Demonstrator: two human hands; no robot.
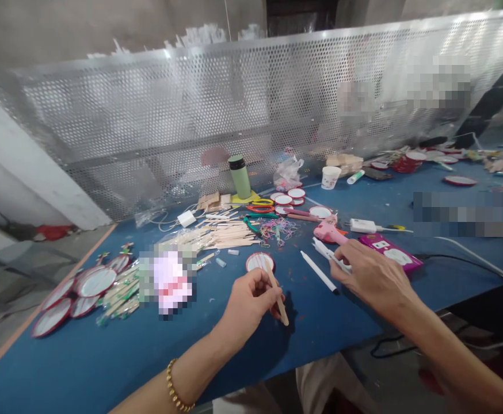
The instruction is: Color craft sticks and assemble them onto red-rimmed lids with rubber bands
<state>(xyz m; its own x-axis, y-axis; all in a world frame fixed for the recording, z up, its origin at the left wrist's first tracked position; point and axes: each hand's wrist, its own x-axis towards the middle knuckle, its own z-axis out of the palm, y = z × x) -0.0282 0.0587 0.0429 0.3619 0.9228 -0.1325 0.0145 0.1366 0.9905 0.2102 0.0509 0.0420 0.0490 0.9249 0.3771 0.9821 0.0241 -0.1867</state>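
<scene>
In my left hand (255,296) is a flat wooden stick (278,293), pinched between thumb and fingers. Its upper end overlaps a round white disc with a red rim (258,261), which my fingertips also reach. My right hand (370,279) has its fingers closed around a slim white tool (327,251) whose exact kind I cannot make out. Left of that hand, a white pen (318,272) with a dark tip lies on the blue table (234,368). A pink glue gun (330,231) is just beyond my right fingers.
Several red-rimmed discs (98,282) and wrapped sticks (122,296) lie at the left. Bare wooden sticks (234,233), scissors (260,205), coloured bands (279,230) and a green bottle (240,179) are further back. A paper cup (330,177) and a purple box (392,253) with cables stand right.
</scene>
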